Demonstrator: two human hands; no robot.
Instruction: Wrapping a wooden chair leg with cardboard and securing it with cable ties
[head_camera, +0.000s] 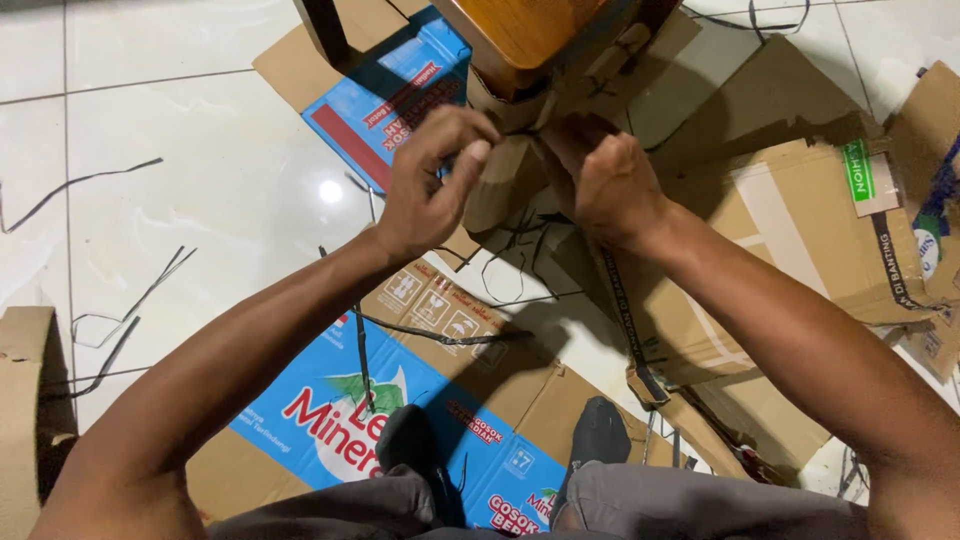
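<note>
Cardboard wrap (500, 170) sits upright around the wooden chair leg (520, 40), directly ahead of my hands. Left hand (432, 185) pinches its edge; right hand (605, 185) looks clenched on it, though fingers are hidden. Both equally near.

Both forearms are reaching up from the bottom corners of the frame toward the upper middle, bare to the elbows. The left hand (432, 185) is sitting left of centre, wrist bent, fingers curling inward with thumb and fingertips pinching together. The right hand (605, 180) is lying just right of it, back of the hand facing up, fingers folding under and out of sight. The two hands are working close together, nearly touching
</note>
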